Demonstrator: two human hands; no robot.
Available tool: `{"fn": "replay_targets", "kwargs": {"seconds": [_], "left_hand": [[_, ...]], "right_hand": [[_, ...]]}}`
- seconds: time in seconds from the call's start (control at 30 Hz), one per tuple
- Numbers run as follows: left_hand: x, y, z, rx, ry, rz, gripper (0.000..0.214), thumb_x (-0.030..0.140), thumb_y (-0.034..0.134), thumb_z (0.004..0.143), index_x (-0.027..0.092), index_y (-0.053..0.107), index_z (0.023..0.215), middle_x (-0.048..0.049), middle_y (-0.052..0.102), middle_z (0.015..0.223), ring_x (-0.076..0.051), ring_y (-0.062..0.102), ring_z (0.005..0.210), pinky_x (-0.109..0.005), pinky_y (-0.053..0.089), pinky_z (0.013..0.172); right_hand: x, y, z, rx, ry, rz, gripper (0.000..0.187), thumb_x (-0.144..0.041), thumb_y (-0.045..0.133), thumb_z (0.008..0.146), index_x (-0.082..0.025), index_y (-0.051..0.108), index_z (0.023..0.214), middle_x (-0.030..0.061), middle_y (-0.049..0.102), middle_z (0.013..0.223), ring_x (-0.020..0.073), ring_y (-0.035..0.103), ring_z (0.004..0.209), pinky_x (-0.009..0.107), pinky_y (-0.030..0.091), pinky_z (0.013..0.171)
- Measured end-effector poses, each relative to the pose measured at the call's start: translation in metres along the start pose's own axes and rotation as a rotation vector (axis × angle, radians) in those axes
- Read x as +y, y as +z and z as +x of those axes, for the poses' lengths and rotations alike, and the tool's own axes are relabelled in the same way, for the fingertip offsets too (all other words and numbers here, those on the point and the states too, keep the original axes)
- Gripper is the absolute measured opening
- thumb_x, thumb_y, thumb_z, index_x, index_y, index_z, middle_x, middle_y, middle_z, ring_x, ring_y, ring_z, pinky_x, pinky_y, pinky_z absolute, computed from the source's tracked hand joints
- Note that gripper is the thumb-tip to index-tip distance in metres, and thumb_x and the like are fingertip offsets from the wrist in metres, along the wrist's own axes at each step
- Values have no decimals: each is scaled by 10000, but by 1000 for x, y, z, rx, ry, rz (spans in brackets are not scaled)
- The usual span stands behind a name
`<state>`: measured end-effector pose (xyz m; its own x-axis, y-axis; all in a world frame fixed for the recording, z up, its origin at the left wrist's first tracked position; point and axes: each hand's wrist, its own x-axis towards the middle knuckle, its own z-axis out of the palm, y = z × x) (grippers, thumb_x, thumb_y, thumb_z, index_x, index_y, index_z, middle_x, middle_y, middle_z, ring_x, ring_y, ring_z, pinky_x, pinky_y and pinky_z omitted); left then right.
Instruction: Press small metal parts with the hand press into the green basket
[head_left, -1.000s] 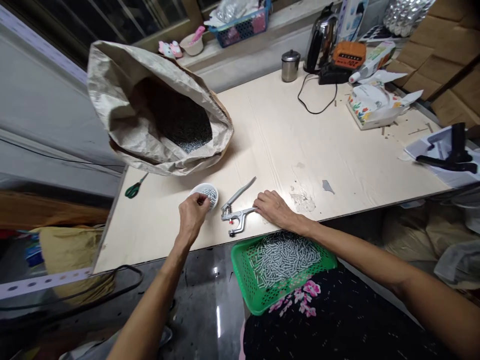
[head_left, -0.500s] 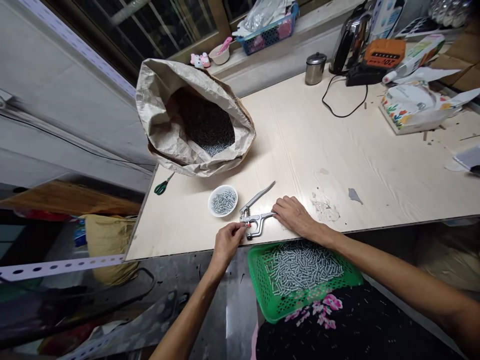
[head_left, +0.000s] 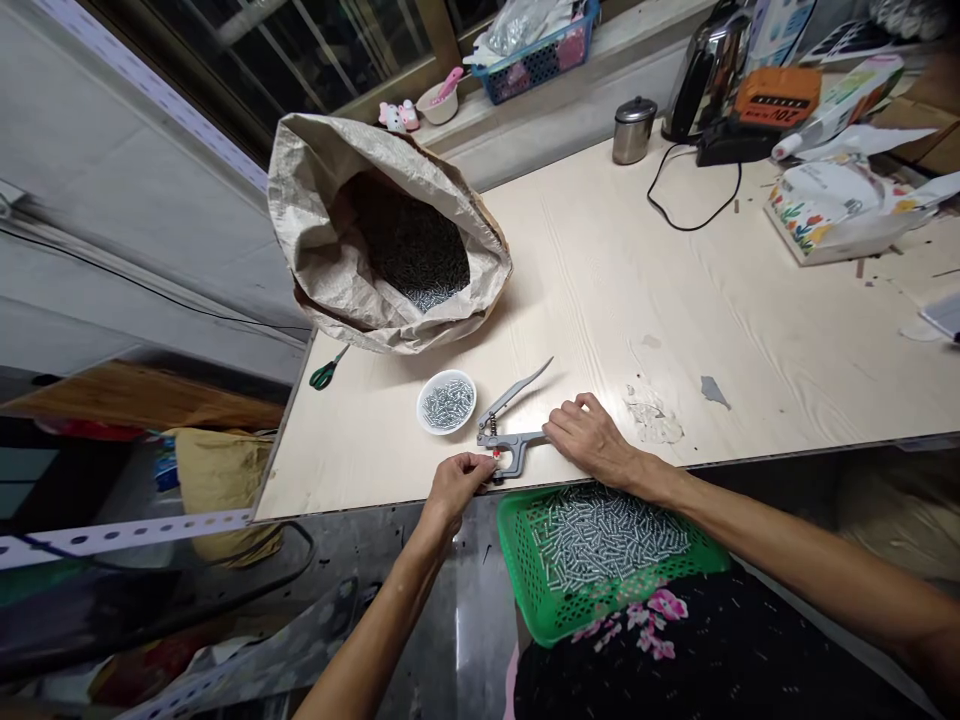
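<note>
Just inside the near edge of the pale wood-grained desk [head_left: 600, 270] lay grey metal pliers [head_left: 516, 441] with splayed handles, the lower one clamped in the right hand [head_left: 589, 437], while the left hand [head_left: 455, 487] pinched at their red-marked mouth, anything held too small to tell. Beside them stood a round white bowl [head_left: 421, 412] of shiny metal pins [head_left: 448, 403], smooth board stretching rightward to the far edge.
</note>
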<state>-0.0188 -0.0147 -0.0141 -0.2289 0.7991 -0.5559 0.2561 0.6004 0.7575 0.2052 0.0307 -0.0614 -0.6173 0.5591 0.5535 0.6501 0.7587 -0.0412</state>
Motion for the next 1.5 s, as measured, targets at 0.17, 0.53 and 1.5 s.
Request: {"fn": "replay_targets", "kwargs": {"seconds": [0.17,0.53,1.5], "left_hand": [[8,-2,4,-76,-89,18,371,411,803,438,128,638,610,3,601,563,-100,507,537,-233,404,551],[16,-8,12,-245,-75,286,330,433,755,487,142,603,513,28,520,472,-91,443,470,-233,367,516],[14,-5,12,-239,-95,300,330,432,749,500,153,574,486,37,498,456,-88,423,451,-230,359,488]], "right_hand": [[1,4,-1,-27,20,26,260,-110,391,938,-183,543,740,14,551,706,170,400,717,343,243,717],[3,5,-2,-228,105,203,216,-173,408,939,-191,570,798,42,612,812,187,452,778,353,239,717],[49,2,24,-346,85,387,863,-615,740,592,-144,470,1263,168,507,1247,323,425,1111,438,383,874]]}}
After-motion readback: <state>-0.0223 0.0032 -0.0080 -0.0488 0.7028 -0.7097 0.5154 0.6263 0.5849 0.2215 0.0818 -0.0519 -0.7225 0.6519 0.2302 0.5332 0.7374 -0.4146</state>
